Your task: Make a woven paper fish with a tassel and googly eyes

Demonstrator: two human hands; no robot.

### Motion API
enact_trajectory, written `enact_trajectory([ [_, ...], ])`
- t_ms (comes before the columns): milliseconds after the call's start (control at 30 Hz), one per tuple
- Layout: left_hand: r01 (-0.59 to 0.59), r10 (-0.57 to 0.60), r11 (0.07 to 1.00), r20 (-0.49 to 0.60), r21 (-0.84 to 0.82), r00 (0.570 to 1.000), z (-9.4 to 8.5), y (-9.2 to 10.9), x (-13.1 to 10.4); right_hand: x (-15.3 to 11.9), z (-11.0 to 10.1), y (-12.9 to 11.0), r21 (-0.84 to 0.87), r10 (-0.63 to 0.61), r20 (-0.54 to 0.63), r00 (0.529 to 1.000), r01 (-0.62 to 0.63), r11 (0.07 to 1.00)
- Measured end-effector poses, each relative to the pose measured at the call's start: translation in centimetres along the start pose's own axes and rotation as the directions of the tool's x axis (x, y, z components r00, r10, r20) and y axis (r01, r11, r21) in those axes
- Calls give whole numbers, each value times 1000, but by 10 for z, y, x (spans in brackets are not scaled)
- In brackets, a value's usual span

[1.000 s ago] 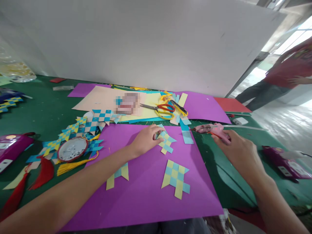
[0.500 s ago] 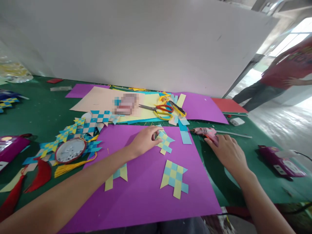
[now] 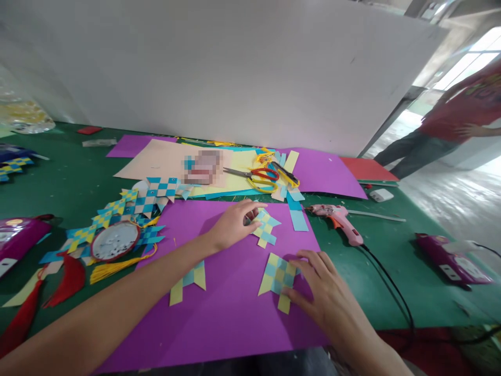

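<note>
Below, right hand (image 3: 327, 286) over checkered cutout (image 3: 276, 272), glue gun (image 3: 340, 215)

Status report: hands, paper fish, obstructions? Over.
Left hand at far yellow-and-blue woven paper fish, grip unclear. Right hand open at near-right matching fish. Pink pistol-shaped glue gun lies right of purple paper sheet, clear of both hands.

You get no readable text: the print on the red shirt (image 3: 456, 117) at your right is too blurred, the mark on the purple power strip (image 3: 23, 237) at your left too small, the pixelated patch (image 3: 203, 167) illegible.
</note>
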State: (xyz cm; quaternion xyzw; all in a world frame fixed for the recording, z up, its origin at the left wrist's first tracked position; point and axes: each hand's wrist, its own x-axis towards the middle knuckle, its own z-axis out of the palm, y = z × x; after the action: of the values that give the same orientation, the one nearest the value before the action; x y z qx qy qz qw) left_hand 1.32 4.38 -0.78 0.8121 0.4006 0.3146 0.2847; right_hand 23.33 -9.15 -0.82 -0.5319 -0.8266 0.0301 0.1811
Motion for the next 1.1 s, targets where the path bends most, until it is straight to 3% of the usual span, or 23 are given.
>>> enact_trajectory([
  [167,98,-95,950,26,-297,995,2,-1,-1,10,-2,3,300,163,42,986,-168,939],
  [300,183,-170,894,68,-408,983,5,-5,-2,22,0,8,591,300,189,935,-352,726],
  [400,189,-185,907,47,-375,982,9,-10,-3,32,2,13,664,360,200,911,-396,634],
  [900,204,-182,907,94,-368,979,10,-9,-4,53,9,21,635,369,197,908,-405,658],
  [1100,237,-208,883,114,-406,971,9,-5,-3,53,10,17,560,370,156,916,-391,731],
])
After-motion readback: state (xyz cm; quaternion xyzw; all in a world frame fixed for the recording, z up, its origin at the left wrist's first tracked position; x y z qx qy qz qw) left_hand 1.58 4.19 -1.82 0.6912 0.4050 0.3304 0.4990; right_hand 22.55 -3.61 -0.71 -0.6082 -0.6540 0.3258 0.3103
